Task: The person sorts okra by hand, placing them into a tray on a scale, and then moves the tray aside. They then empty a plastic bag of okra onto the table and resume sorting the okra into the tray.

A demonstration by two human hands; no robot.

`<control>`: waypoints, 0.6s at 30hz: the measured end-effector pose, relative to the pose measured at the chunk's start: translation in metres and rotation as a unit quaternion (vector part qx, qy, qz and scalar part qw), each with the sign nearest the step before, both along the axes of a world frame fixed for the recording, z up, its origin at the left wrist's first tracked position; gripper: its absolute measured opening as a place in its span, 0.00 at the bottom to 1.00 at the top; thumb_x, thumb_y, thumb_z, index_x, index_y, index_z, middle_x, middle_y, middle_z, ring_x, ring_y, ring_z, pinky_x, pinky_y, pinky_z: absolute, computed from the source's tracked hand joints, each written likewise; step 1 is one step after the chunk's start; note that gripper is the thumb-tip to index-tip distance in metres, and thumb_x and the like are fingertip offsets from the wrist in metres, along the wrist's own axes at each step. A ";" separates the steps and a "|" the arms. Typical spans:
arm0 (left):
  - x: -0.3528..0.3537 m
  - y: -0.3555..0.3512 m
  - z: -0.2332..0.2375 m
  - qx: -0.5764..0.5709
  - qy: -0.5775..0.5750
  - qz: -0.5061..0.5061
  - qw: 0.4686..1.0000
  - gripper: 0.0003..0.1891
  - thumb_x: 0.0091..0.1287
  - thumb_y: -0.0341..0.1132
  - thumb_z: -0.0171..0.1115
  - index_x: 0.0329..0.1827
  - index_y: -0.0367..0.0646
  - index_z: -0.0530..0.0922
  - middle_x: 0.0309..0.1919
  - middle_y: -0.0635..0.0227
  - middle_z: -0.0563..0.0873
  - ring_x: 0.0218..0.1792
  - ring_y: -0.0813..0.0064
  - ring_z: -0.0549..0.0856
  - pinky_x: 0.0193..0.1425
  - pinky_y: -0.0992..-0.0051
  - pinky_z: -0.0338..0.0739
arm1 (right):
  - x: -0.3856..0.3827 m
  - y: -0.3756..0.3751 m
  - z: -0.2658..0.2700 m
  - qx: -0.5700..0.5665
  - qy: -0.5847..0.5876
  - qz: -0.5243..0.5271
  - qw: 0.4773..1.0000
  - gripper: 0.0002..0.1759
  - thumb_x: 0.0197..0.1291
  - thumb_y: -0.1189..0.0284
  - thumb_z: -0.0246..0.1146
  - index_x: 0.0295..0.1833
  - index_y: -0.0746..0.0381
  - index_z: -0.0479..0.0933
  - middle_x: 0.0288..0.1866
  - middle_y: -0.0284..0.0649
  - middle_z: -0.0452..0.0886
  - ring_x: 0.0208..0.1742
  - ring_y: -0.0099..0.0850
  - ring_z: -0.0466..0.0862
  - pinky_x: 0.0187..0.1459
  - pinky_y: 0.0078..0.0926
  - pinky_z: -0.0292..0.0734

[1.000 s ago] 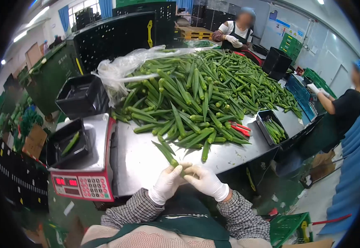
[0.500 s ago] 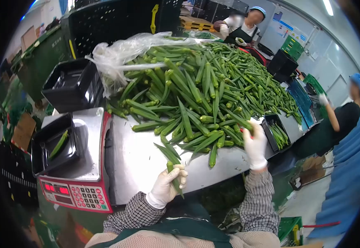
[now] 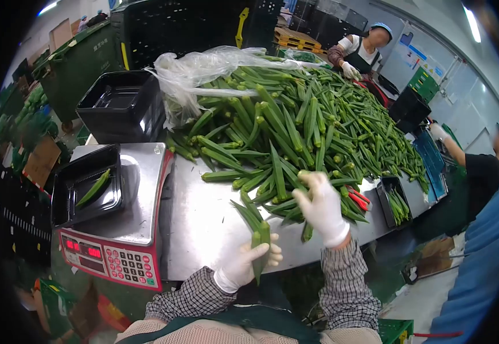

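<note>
My left hand (image 3: 248, 265), in a white glove, is closed around okra pods (image 3: 260, 246) above the front edge of the metal table (image 3: 195, 212); two stem ends stick up side by side. My right hand (image 3: 323, 211), also gloved, hovers over the near edge of the okra pile (image 3: 295, 126) with its fingers apart. Nothing shows between them, though some fingertips overlap the pods. Just right of that hand lies a red-handled tool (image 3: 358, 198), partly covered by okra. Loose pods (image 3: 246, 212) lie beyond my left hand.
On the left a red scale (image 3: 112, 266) carries a black tray (image 3: 86, 189) with one pod inside. Stacked black trays (image 3: 117, 109) stand behind it. Clear plastic (image 3: 192, 74) drapes over the pile. A filled tray (image 3: 396, 203) sits at right. Co-workers (image 3: 370, 49) stand beyond.
My right hand has moved left from the pile's right side, and its fingers have opened. My left hand now holds a second pod. The red-handled tool has come into plain view.
</note>
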State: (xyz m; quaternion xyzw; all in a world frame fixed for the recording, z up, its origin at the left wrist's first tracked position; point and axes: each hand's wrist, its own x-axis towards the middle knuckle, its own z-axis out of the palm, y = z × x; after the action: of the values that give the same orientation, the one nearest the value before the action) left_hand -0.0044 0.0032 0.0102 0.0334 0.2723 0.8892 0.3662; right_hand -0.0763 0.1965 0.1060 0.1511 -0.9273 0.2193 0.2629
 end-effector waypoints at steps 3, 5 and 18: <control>-0.001 0.003 0.003 0.016 -0.030 0.077 0.996 0.20 0.67 0.36 0.57 0.59 0.36 0.68 0.47 0.58 0.81 0.50 0.64 0.81 0.57 0.64 0.76 | -0.042 0.024 -0.029 0.119 -0.049 -0.067 0.989 0.19 0.49 0.74 0.66 0.48 0.62 0.75 0.43 0.46 0.76 0.43 0.45 0.79 0.42 0.38 0.75; -0.001 0.001 0.001 0.012 -0.022 0.081 0.996 0.21 0.67 0.37 0.58 0.59 0.36 0.68 0.48 0.57 0.80 0.51 0.63 0.81 0.57 0.64 0.76 | -0.036 0.024 -0.015 0.043 0.033 -0.033 0.998 0.16 0.49 0.77 0.66 0.46 0.63 0.75 0.40 0.45 0.77 0.39 0.42 0.79 0.40 0.34 0.76; 0.001 -0.002 -0.007 0.019 -0.013 0.087 0.996 0.25 0.63 0.37 0.60 0.62 0.38 0.67 0.50 0.58 0.79 0.48 0.64 0.81 0.55 0.65 0.75 | 0.022 -0.049 -0.002 -0.334 -0.247 0.086 0.905 0.16 0.53 0.76 0.67 0.47 0.67 0.75 0.37 0.35 0.78 0.33 0.20 0.78 0.34 0.17 0.74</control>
State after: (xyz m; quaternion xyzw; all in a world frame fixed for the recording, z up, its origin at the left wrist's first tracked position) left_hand -0.0037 0.0009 0.0033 0.0049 0.2526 0.9228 0.2908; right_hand -0.0544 0.1473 0.1035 0.0748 -0.8182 0.5687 0.0403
